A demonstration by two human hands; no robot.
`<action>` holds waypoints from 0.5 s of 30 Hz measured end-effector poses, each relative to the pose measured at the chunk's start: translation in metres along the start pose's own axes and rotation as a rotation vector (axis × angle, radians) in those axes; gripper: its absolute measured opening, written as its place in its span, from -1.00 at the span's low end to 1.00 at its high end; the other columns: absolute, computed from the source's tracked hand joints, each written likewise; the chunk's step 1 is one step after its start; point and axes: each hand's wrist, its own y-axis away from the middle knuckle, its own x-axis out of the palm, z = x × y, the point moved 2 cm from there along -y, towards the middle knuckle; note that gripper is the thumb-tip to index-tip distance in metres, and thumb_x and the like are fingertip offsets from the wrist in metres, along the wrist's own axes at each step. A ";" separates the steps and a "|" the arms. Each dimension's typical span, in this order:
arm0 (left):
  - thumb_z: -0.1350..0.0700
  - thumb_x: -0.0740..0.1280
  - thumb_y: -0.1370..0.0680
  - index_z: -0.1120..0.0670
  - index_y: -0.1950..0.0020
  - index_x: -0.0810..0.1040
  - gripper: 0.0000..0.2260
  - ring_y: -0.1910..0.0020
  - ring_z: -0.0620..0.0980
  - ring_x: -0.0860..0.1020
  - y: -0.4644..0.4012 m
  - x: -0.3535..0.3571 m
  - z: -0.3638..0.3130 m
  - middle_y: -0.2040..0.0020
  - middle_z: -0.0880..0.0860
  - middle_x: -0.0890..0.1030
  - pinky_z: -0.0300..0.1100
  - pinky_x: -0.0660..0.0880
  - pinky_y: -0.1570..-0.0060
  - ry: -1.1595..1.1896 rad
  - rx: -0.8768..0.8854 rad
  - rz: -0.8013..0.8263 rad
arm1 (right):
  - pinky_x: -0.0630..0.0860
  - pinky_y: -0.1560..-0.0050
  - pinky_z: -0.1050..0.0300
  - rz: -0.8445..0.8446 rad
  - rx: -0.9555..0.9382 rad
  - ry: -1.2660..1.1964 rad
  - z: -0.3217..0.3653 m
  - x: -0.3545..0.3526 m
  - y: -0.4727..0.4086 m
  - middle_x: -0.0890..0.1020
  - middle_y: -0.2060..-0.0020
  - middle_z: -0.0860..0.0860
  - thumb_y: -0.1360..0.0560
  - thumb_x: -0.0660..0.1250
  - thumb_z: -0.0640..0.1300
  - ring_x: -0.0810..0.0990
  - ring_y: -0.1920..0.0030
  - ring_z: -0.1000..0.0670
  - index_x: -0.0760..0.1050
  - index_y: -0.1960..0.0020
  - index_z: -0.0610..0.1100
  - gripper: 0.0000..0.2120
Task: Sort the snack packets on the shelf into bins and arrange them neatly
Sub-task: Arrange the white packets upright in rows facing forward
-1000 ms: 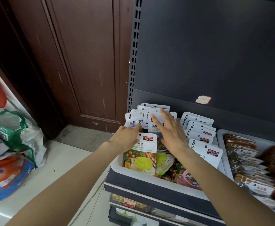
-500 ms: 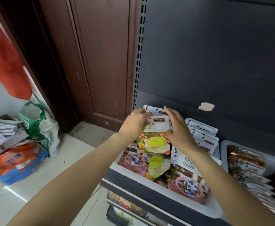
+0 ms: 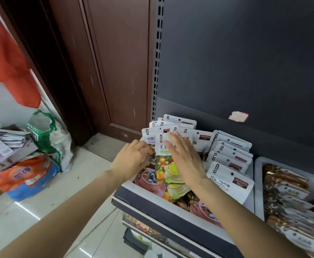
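A white bin (image 3: 152, 196) on the shelf holds several snack packets with white tops. A packet with a green and orange fruit picture (image 3: 163, 164) lies on top of the front pile. My right hand (image 3: 186, 159) lies flat on it with straight fingers. My left hand (image 3: 132, 159) holds the left edge of the packets, fingers curled at the side of a purple-printed packet (image 3: 150, 140). More white-topped packets (image 3: 228, 157) stand in a row on the bin's right side. Pink packets with blue sweets (image 3: 148, 181) lie at the front.
A second white bin (image 3: 258, 183) to the right holds brown packets (image 3: 284, 185). The dark shelf back panel (image 3: 245, 62) rises behind. A lower shelf (image 3: 145, 229) sits beneath. To the left are a brown door (image 3: 119, 62), a green and white sack (image 3: 48, 135) and an orange-blue bag (image 3: 24, 175) on the tiled floor.
Both hands came down from the back of the stack onto the front pile. The fruit packet now lies lower under my flat right hand. The view shifted slightly.
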 end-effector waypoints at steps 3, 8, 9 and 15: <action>0.01 0.37 -0.52 -0.03 -0.50 0.23 -0.42 -0.45 0.03 0.22 0.004 0.003 0.009 -0.51 -0.02 0.21 -0.10 0.25 -0.34 -0.074 -0.015 0.230 | -0.08 -0.51 -0.08 0.221 -0.141 -0.021 0.008 0.013 0.002 -0.10 -0.55 -0.05 -0.44 0.36 -0.32 -0.26 -0.48 0.00 -0.01 -0.55 -0.05 -0.17; -0.11 0.36 -0.50 -0.05 -0.56 0.01 -0.25 -0.55 0.00 -0.08 0.003 0.012 0.010 -0.58 0.02 -0.08 -0.11 0.04 -0.46 -0.143 -0.003 0.386 | -0.39 -0.44 -0.05 0.328 0.014 0.160 -0.001 0.020 -0.003 -0.49 -0.42 0.01 -0.52 0.30 -0.16 -0.47 -0.43 -0.02 -0.42 -0.49 -0.02 -0.07; -0.15 0.36 -0.49 -0.06 -0.56 -0.01 -0.23 -0.55 -0.01 -0.11 0.004 0.014 0.011 -0.58 0.02 -0.12 -0.11 0.02 -0.47 -0.154 -0.005 0.399 | -0.42 -0.41 -0.04 0.308 0.072 0.177 -0.007 0.018 -0.007 -0.50 -0.42 0.02 -0.52 0.29 -0.21 -0.48 -0.43 -0.02 -0.45 -0.48 -0.01 -0.06; -0.25 0.33 -0.47 -0.06 -0.56 0.04 -0.22 -0.54 -0.03 -0.02 -0.002 0.023 0.003 -0.58 -0.01 0.00 -0.14 -0.06 -0.47 -0.090 0.134 0.455 | -0.36 -0.40 -0.02 0.340 0.123 0.207 -0.022 0.016 -0.015 -0.51 -0.41 0.06 -0.52 0.32 -0.07 -0.48 -0.42 0.00 -0.52 -0.42 0.03 -0.01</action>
